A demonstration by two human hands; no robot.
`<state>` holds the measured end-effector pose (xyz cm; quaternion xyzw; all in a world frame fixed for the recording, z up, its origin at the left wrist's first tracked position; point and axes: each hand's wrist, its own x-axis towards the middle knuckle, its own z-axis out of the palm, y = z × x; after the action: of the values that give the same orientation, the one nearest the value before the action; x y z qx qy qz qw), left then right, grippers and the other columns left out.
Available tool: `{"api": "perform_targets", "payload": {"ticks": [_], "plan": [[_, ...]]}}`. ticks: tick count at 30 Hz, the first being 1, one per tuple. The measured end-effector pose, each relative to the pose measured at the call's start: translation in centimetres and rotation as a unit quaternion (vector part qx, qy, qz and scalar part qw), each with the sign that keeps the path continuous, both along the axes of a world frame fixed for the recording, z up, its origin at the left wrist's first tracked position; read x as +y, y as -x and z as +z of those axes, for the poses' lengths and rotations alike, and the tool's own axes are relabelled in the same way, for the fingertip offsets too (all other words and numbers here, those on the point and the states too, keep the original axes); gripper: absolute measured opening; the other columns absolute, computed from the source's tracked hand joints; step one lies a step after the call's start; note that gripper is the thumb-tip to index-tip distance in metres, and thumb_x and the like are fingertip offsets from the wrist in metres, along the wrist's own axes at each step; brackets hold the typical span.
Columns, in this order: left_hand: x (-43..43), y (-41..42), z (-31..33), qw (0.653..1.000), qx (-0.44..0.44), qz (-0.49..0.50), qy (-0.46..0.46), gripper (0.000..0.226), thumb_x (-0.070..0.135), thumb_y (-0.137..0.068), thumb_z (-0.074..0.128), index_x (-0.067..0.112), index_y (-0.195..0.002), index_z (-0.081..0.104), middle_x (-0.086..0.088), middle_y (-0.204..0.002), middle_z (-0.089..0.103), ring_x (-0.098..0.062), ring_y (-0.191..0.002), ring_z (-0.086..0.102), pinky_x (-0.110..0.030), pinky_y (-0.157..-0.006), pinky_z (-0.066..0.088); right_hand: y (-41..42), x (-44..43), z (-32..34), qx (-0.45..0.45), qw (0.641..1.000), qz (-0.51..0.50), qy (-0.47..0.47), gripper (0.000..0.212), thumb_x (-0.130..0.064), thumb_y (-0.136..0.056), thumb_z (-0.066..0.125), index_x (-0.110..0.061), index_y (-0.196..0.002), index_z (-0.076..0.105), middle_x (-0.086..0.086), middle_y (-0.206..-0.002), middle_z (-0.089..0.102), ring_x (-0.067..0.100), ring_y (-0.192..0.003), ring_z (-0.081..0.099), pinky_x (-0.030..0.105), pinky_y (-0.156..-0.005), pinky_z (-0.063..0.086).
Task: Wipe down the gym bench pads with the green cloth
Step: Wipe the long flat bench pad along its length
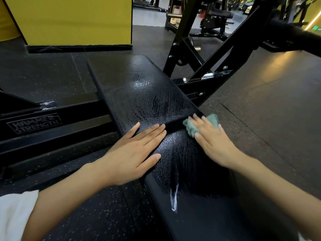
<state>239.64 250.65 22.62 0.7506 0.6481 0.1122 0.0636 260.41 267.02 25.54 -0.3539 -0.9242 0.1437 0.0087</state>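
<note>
My right hand (213,143) presses the green cloth (211,121) flat between the near pad (182,162) and the far pad (139,87), which runs toward 11 o'clock, and my left hand (139,150) lies flat at the cloth's 9 o'clock

Dim light, pad (139,84) glare, warped edges

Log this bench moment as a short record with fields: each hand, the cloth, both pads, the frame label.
left hand: flat, fingers straight, lying where the two pads meet
right hand: presses the green cloth at the pads' right edge
far pad: wet wipe streaks
near pad: wet streaks, white smear nearer the person
frame label: Hammer Strength
</note>
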Motion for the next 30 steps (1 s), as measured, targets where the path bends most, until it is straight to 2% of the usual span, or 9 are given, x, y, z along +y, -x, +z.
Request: {"api": "perform_targets", "payload": {"ticks": [5,7,10,12,14,18,19,25,30], "plan": [[0.0,-0.1,0.2,1.000,-0.015,-0.002,0.000,0.069,0.054,-0.093,0.000,0.026,-0.156,0.000,0.014,-0.161,-0.011,0.004,-0.145,-0.017,-0.032,-0.118,-0.018,-2.6,-7.1,0.1,-0.031,0.996,0.084,0.007,0.056,-0.060,-0.089,-0.001,-0.054,-0.145,-0.003,-0.036,-0.151,-0.017,-0.009,-0.140,-0.022,0.032,-0.116,-0.014],[0.0,-0.1,0.2,1.000,-0.023,-0.005,-0.007,0.068,0.051,-0.094,0.002,0.025,-0.156,0.004,0.013,-0.162,-0.007,0.003,-0.146,-0.014,-0.031,-0.118,-0.017,-2.9,-10.1,-0.1,-0.023,0.992,0.123,-0.009,0.056,-0.057,-0.095,0.000,-0.048,-0.150,0.006,-0.030,-0.157,-0.005,-0.002,-0.146,-0.009,0.034,-0.118,-0.006],[-0.1,0.1,0.0,0.999,-0.031,-0.010,-0.024,0.064,0.046,-0.097,0.008,0.021,-0.156,0.014,0.010,-0.163,0.004,0.000,-0.148,-0.004,-0.031,-0.119,-0.013,-2.9,-13.3,-0.5,-0.023,0.986,0.159,-0.054,0.053,-0.047,-0.102,0.009,-0.036,-0.150,0.025,-0.017,-0.158,0.023,0.009,-0.145,0.023,0.039,-0.107,0.021],[-0.1,0.2,-0.1,0.999,-0.026,-0.010,-0.022,0.065,0.047,-0.097,0.007,0.022,-0.156,0.012,0.011,-0.163,0.002,0.001,-0.148,-0.006,-0.031,-0.119,-0.014,-3.0,-13.8,-0.5,-0.022,0.984,0.166,-0.051,0.051,-0.045,-0.103,0.011,-0.035,-0.150,0.027,-0.015,-0.157,0.025,0.009,-0.145,0.025,0.039,-0.105,0.024],[-0.1,0.2,-0.1,0.999,-0.025,-0.009,-0.017,0.066,0.049,-0.096,0.004,0.023,-0.156,0.009,0.012,-0.162,-0.001,0.002,-0.147,-0.009,-0.031,-0.119,-0.015,-3.1,-13.3,-0.2,-0.026,0.983,0.174,-0.050,0.050,-0.044,-0.103,0.013,-0.036,-0.151,0.025,-0.018,-0.158,0.022,0.007,-0.146,0.021,0.038,-0.109,0.020],[0.0,0.1,0.0,1.000,-0.020,-0.004,-0.012,0.070,0.054,-0.094,-0.002,0.023,-0.156,0.006,0.012,-0.162,-0.004,0.002,-0.147,-0.010,-0.031,-0.118,-0.016,-3.7,-10.7,0.1,-0.014,0.991,0.135,0.001,0.052,-0.053,-0.097,0.006,-0.050,-0.149,0.005,-0.035,-0.155,-0.007,-0.005,-0.145,-0.010,0.029,-0.117,-0.010],[0.0,0.1,0.0,1.000,-0.018,-0.001,-0.008,0.071,0.055,-0.093,-0.003,0.024,-0.156,0.005,0.013,-0.162,-0.006,0.003,-0.146,-0.012,-0.031,-0.118,-0.017,-3.9,-9.7,0.2,-0.020,0.993,0.114,0.002,0.053,-0.055,-0.095,0.003,-0.053,-0.148,0.003,-0.037,-0.153,-0.011,-0.007,-0.143,-0.015,0.027,-0.117,-0.012],[0.0,0.0,0.1,1.000,-0.017,0.002,0.001,0.070,0.053,-0.091,-0.003,0.026,-0.156,0.001,0.015,-0.161,-0.009,0.003,-0.145,-0.015,-0.032,-0.118,-0.018,-3.2,-6.2,-0.1,-0.029,0.999,0.030,-0.005,0.057,-0.059,-0.086,-0.005,-0.057,-0.143,-0.003,-0.038,-0.151,-0.014,-0.012,-0.138,-0.024,0.034,-0.117,-0.014],[0.1,0.0,-0.1,1.000,-0.018,0.004,-0.004,0.069,0.052,-0.092,0.000,0.026,-0.156,0.004,0.015,-0.162,-0.006,0.003,-0.146,-0.012,-0.033,-0.119,-0.017,-2.8,-9.2,0.2,-0.017,0.998,0.068,-0.001,0.058,-0.056,-0.089,-0.001,-0.053,-0.146,-0.001,-0.034,-0.153,-0.014,-0.009,-0.140,-0.023,0.034,-0.115,-0.015]]}}
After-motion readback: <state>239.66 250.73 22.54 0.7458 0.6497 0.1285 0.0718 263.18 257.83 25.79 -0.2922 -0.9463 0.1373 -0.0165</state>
